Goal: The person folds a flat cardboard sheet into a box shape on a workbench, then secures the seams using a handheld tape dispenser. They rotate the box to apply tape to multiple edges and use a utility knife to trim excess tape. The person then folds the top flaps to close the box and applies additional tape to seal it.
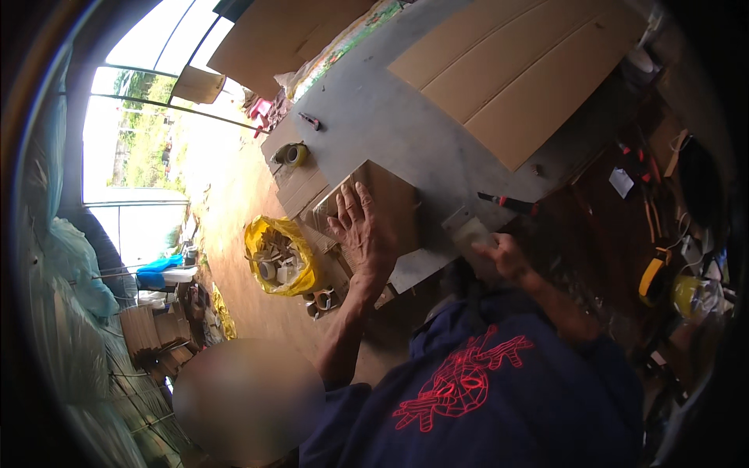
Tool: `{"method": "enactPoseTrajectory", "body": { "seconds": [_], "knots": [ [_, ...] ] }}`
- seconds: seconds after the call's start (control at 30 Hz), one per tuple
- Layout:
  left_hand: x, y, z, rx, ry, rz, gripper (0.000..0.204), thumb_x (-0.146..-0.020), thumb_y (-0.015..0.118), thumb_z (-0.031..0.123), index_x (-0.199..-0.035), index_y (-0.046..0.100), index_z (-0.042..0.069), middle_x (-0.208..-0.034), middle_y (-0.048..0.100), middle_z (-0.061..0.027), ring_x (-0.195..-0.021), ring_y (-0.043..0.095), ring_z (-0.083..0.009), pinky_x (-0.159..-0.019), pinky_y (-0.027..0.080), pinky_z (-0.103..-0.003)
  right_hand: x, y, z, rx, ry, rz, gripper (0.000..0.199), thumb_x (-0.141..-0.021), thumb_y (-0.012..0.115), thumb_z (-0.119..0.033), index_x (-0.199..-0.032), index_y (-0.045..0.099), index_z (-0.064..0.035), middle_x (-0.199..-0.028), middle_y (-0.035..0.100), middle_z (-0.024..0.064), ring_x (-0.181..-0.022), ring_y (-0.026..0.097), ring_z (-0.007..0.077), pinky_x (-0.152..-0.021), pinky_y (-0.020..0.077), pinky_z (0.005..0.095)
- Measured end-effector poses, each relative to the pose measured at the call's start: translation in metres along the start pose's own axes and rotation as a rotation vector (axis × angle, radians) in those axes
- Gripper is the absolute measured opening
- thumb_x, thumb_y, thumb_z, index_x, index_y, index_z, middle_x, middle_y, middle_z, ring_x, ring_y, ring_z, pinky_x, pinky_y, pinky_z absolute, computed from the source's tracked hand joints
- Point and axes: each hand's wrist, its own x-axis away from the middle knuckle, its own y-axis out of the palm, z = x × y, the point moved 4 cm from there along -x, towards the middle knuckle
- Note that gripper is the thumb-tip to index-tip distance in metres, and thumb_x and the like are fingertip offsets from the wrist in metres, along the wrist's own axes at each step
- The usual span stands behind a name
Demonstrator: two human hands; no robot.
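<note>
A small brown cardboard box (399, 204) stands at the near edge of the grey table. My left hand (367, 234) lies on the box's top, fingers stretched out flat and slightly apart. To the right of the box, my right hand (505, 256) is closed around a flat, pale piece with a straight end (470, 231). Its exact kind is hard to make out. That piece points toward the box and looks apart from it. Just beyond the right hand lies a red and black hand tool (509, 204).
A large cardboard sheet (499, 86) covers the table's far right. Left of the box are a yellow bag of scraps (304, 273), tape rolls (290, 154) and a small cutter (310, 122). Several tools, including a yellow and black one (654, 277), crowd the dark right side.
</note>
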Motion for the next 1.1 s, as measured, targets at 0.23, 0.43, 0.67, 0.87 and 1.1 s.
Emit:
{"method": "enactPoseTrajectory", "body": {
  "seconds": [0.23, 0.43, 0.67, 0.87, 1.1],
  "knots": [
    [0.005, -0.007, 0.0, -0.122, 0.059, -0.099, 0.091, -0.088, 0.07, 0.023, -0.164, 0.022, 0.006, -0.167, 0.026, -0.0223, -0.154, 0.026, -0.0409, -0.12, 0.021, -0.066, 0.01, -0.012, -0.024, -0.017, -0.038, -0.071, 0.047, -0.091, 0.074, -0.038, -0.112, 0.072, 0.0048, -0.098, 0.076, 0.0117, -0.087, 0.069, 0.017, -0.08, 0.0548, 0.0326],
    [0.009, 0.001, -0.032, 0.056, 0.119, 0.035, 0.083, -0.087, 0.072, 0.025, -0.16, 0.036, 0.005, -0.163, 0.039, -0.0182, -0.152, 0.034, -0.0365, -0.123, 0.025, -0.055, 0.028, -0.034, -0.034, -0.075, -0.062, -0.112, 0.043, -0.092, 0.074, -0.034, -0.112, 0.072, 0.0042, -0.098, 0.075, 0.0099, -0.09, 0.067, 0.015, -0.083, 0.0538, 0.0316],
    [0.015, -0.004, -0.026, -0.07, 0.248, 0.008, 0.089, -0.085, 0.073, 0.02, -0.161, 0.029, 0.004, -0.167, 0.032, -0.0159, -0.154, 0.029, -0.0364, -0.125, 0.021, -0.056, 0.028, -0.027, -0.046, -0.071, -0.134, -0.186, 0.041, -0.092, 0.074, -0.032, -0.111, 0.07, 0.004, -0.097, 0.075, 0.0111, -0.09, 0.067, 0.0165, -0.084, 0.0541, 0.0339],
    [0.018, -0.039, -0.032, 0.249, 0.416, -0.014, 0.08, -0.086, 0.076, 0.018, -0.155, 0.04, 0.004, -0.16, 0.04, -0.0213, -0.149, 0.036, -0.0407, -0.122, 0.027, -0.055, 0.035, -0.003, -0.083, 0.099, -0.564, -0.254, 0.041, -0.09, 0.074, -0.028, -0.11, 0.065, 0.0062, -0.092, 0.074, 0.0188, -0.086, 0.073, 0.0277, -0.077, 0.0557, 0.0385],
    [0.021, -0.058, 0.014, 1.377, 0.189, -0.451, 0.045, -0.104, 0.063, 0.036, -0.131, 0.065, 0.0, -0.122, 0.068, -0.0134, -0.114, 0.063, -0.0216, -0.101, 0.048, -0.037, 0.033, 0.034, -0.099, 0.504, -0.676, -0.152, 0.049, -0.086, 0.079, -0.037, -0.103, 0.059, 0.0046, -0.085, 0.068, 0.0271, -0.082, 0.069, 0.0485, -0.063, 0.0534, 0.0476]
  ]
}}
